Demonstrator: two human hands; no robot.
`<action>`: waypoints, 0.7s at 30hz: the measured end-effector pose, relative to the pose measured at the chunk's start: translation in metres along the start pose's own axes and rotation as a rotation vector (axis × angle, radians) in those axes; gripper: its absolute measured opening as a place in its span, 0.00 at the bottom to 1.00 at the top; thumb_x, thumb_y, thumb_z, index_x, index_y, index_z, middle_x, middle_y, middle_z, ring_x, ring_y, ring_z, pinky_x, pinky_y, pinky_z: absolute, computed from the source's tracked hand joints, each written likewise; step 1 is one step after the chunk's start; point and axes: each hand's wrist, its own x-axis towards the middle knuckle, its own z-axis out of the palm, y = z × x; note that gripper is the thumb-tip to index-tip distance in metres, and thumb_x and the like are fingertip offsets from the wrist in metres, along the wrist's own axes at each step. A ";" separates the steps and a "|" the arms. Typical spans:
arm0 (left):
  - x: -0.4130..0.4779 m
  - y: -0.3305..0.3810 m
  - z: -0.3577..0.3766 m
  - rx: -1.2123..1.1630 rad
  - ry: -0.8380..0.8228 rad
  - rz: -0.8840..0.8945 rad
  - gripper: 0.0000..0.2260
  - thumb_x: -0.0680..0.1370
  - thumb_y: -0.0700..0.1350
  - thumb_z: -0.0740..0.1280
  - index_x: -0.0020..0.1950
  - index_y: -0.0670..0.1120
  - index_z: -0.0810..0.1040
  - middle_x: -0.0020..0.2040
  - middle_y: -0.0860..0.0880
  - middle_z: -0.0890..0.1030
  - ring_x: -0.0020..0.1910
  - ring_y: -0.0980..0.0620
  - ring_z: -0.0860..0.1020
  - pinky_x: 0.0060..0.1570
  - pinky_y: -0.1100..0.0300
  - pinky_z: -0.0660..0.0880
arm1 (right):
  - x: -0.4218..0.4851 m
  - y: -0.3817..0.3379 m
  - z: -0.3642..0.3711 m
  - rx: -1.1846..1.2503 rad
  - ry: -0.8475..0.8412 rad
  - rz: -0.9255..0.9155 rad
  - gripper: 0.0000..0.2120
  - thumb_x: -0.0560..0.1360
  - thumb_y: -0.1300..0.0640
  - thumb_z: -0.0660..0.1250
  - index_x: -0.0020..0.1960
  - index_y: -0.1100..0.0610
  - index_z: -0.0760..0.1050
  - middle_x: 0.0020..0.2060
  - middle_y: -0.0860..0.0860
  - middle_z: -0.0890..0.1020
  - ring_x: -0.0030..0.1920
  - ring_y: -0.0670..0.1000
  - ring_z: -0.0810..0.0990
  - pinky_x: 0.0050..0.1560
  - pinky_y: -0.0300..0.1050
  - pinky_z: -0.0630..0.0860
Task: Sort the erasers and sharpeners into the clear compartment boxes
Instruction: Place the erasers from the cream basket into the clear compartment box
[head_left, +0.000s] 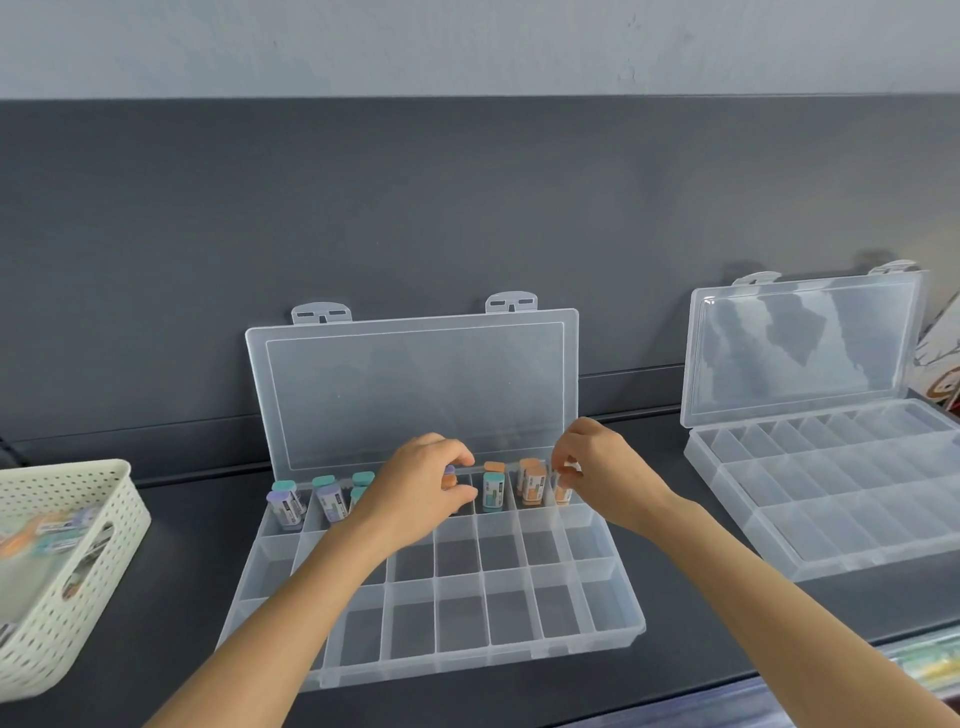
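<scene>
Both hands are over the far row of the middle clear box (467, 662), which sits on a dark counter (176, 597) with its lid (415, 395) open and leaning back on the dark wall panel.

Left hand (423, 486): fingers curled tight and narrow, pinching a small eraser (449, 472) above a far-row compartment near the middle. Only a purple and orange bit shows past the fingertips; the rest is hidden.

Right hand (605, 470): thumb and fingers closed narrow on an orange eraser (562, 491) at the far-right compartment. I cannot tell whether it is lifted or seated.

Far row, left to right: teal and purple erasers (285, 504) stand upright in the left compartments, a teal-and-orange eraser (493, 488) is just right of the left hand, and an orange group (532, 483) stands next to it. The middle and near rows show bare compartment floors.

A cream perforated basket (104, 525) at far left holds loose erasers (57, 535), blurred. A second clear box (831, 519) sits well apart on the right, with its lid (800, 353) up.
</scene>
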 end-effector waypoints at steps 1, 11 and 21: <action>0.000 0.000 0.000 0.000 -0.001 -0.001 0.12 0.76 0.46 0.69 0.59 0.49 0.77 0.58 0.54 0.75 0.55 0.57 0.76 0.50 0.64 0.75 | -0.001 0.000 0.000 -0.009 0.018 -0.007 0.07 0.76 0.59 0.66 0.53 0.56 0.80 0.54 0.50 0.76 0.51 0.50 0.76 0.53 0.39 0.76; -0.003 0.000 -0.002 0.013 0.017 -0.007 0.12 0.76 0.46 0.68 0.60 0.48 0.76 0.60 0.53 0.75 0.56 0.59 0.75 0.47 0.70 0.69 | -0.001 -0.003 -0.003 0.096 -0.029 0.024 0.14 0.76 0.60 0.67 0.62 0.55 0.74 0.57 0.51 0.78 0.53 0.48 0.79 0.47 0.31 0.71; -0.014 0.005 -0.011 0.056 0.059 -0.026 0.20 0.75 0.51 0.69 0.67 0.50 0.73 0.64 0.55 0.74 0.55 0.62 0.72 0.54 0.67 0.68 | -0.007 -0.020 -0.016 0.342 -0.026 -0.055 0.25 0.71 0.53 0.73 0.66 0.50 0.72 0.62 0.47 0.76 0.54 0.48 0.77 0.51 0.33 0.73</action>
